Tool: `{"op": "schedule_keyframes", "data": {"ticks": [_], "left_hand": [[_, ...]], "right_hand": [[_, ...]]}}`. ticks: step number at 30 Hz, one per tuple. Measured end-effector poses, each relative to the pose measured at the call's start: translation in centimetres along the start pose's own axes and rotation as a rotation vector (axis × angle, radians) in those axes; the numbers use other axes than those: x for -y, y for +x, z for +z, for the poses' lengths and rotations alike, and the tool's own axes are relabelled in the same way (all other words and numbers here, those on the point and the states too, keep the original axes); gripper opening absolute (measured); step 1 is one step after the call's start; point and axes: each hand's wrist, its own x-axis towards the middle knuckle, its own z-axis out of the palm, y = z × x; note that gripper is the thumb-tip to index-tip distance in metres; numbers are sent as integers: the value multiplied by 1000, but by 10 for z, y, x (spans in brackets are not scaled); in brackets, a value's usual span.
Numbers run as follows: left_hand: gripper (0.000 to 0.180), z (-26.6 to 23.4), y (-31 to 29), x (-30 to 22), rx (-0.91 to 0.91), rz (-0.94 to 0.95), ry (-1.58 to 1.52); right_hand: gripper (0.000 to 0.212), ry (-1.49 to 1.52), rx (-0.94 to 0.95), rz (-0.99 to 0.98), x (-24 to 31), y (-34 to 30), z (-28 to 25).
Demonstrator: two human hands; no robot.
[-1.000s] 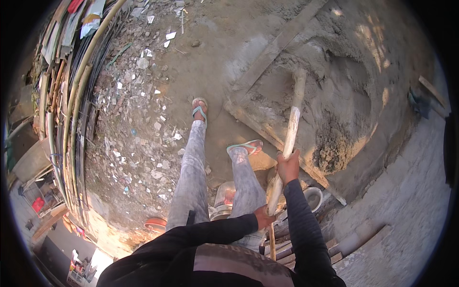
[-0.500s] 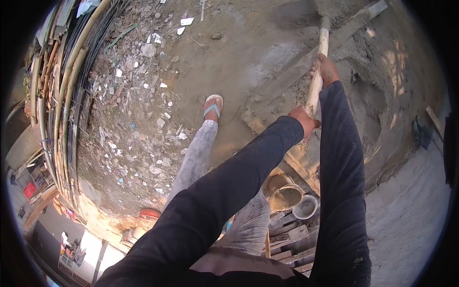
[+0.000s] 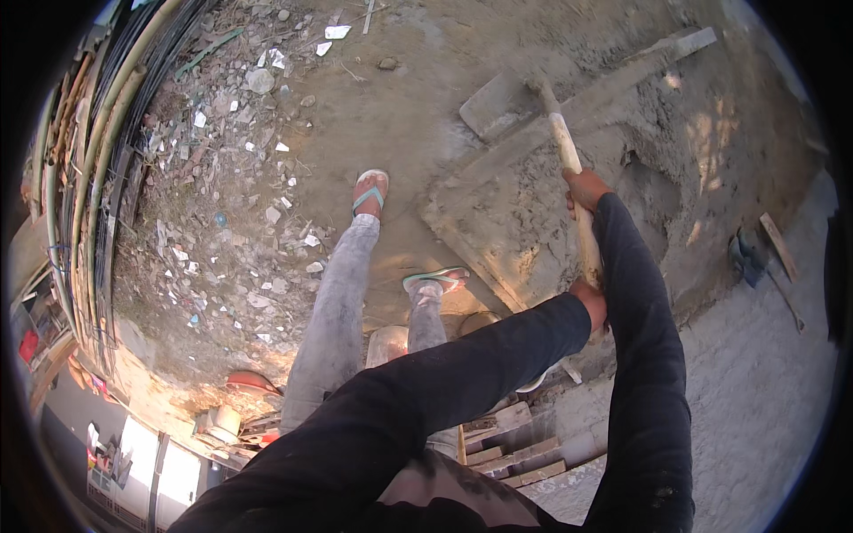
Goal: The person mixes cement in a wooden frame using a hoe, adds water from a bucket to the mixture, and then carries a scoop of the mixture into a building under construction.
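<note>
Both my hands are closed around the pale wooden handle of a shovel. My right hand grips it about midway, nearer the blade. Lower down, close to the handle's end, is my left hand, partly covered by its dark sleeve. The flat, mud-coated blade rests at or just above the wet grey ground, beside a long wooden board. To the right of the blade and beyond the board spreads a heap of wet grey mortar. I cannot tell whether the blade carries any.
A wooden edge board borders the mortar on the near side. My sandalled feet stand left of it. Rubble with white shards lies further left, beside bamboo poles. Planks lie near my legs; a wood piece lies right.
The shovel blade has swung left and nearer to me, and the handle now slants the other way. Both hands moved with it. My second foot has come into view.
</note>
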Motion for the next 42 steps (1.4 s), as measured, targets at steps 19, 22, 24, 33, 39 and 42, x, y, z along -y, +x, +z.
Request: {"op": "schedule_keyframes", "data": {"ticks": [19, 22, 24, 33, 39, 42], "left_hand": [[36, -115, -19, 95, -520, 281, 742], [38, -118, 28, 53, -106, 109, -541], [42, -95, 48, 68, 92, 153, -865], [37, -35, -35, 158, -17, -174, -856], [62, -94, -199, 260, -37, -190, 422], [63, -116, -195, 209, -47, -302, 856]], "right_hand": [[32, 368, -78, -283, -47, -21, 121], [41, 68, -47, -283, -7, 28, 127], [44, -292, -130, -339, -26, 50, 126], [46, -117, 42, -45, -103, -84, 96], [43, 251, -279, -209, -231, -214, 170], [42, 787, -225, -82, -232, -225, 170]]}}
